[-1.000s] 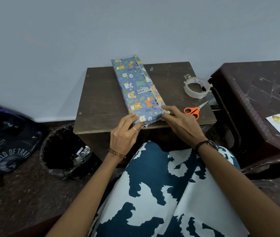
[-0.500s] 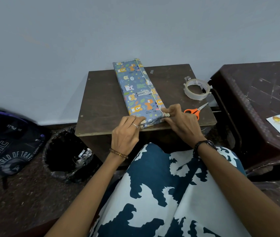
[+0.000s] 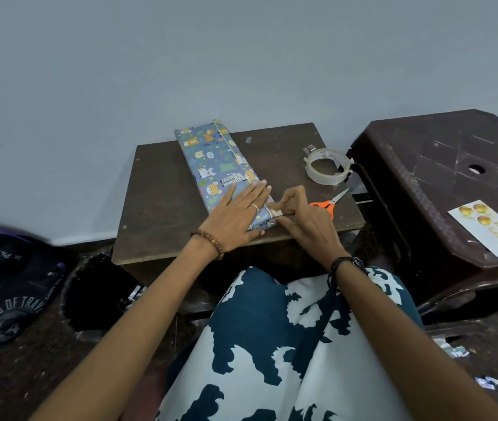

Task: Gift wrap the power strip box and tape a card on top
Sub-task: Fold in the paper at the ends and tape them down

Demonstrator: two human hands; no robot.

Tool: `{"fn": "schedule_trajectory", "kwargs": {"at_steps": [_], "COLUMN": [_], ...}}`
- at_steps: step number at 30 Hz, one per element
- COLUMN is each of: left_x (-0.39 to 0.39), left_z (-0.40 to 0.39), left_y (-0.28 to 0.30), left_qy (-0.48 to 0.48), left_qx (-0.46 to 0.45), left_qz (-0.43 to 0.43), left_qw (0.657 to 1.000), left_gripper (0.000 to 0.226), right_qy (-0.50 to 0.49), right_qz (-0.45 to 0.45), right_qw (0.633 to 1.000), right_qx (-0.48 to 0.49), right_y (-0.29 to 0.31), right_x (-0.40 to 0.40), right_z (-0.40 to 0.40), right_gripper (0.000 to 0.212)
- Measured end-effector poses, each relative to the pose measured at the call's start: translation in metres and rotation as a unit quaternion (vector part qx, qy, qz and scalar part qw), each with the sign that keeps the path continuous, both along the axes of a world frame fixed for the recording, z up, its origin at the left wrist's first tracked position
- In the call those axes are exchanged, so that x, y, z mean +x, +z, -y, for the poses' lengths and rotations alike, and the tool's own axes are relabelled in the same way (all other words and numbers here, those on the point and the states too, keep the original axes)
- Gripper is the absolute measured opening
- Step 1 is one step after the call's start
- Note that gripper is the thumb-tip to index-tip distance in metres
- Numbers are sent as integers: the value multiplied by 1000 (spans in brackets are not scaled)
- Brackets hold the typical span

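Note:
The long box [image 3: 215, 161], wrapped in blue animal-print paper, lies diagonally on a small dark wooden table [image 3: 162, 205]. My left hand [image 3: 235, 218] lies flat on the near half of the box with straight fingers, pressing it down. My right hand [image 3: 302, 217] has curled fingers at the box's near right corner and pinches the paper fold there, where a bit of tape shows. A white card [image 3: 489, 229] with gold ornaments lies on the brown plastic stool [image 3: 442, 165] at the right.
A clear tape roll [image 3: 328, 165] and orange-handled scissors [image 3: 328, 203] lie on the table's right side. A black bin [image 3: 95, 296] stands on the floor at the left beside a dark backpack [image 3: 7, 299]. My patterned lap fills the foreground.
My left hand moved from the box's near end up onto its top and flattened there. The right hand shifted slightly along the near right corner. The camera view dropped a little.

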State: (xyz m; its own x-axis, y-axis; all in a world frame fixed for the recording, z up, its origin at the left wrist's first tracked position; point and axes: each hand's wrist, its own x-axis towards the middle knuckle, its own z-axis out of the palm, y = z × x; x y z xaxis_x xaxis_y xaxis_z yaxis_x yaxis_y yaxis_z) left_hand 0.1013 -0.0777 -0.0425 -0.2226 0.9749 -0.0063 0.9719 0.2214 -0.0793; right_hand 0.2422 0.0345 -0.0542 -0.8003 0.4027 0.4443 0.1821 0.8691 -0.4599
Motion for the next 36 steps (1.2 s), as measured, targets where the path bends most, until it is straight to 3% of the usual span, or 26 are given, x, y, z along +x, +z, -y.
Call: {"fn": "schedule_trajectory", "kwargs": {"at_steps": [6, 11, 16, 25, 29, 33, 36], "left_x": [0, 3, 2, 7, 15, 18, 18], "left_z": [-1, 0, 0, -2, -10, -14, -15], "left_y": [-4, -4, -6, -5, -5, -7, -9], "left_qy": [-2, 6, 2, 18, 96, 131, 134], "left_qx": [3, 5, 14, 27, 38, 57, 61], "left_qz": [13, 20, 13, -1, 13, 18, 16], "left_qw": [1000, 1000, 1000, 999, 995, 990, 989], "left_gripper": [71, 69, 67, 61, 61, 61, 61], "right_qy": [14, 47, 2, -46, -146, -268, -310], "right_qz": [2, -50, -117, -94, -78, -83, -71], "right_qw": [993, 946, 919, 948, 972, 959, 948], "right_qx": [-113, -316, -375, -299, -165, -32, -6], "right_y": [-3, -6, -13, -12, -12, -5, -7], "right_x": [0, 5, 7, 2, 5, 8, 6], "right_z": [-3, -3, 17, 16, 4, -33, -61], "right_gripper": [33, 57, 51, 25, 20, 23, 34]}}
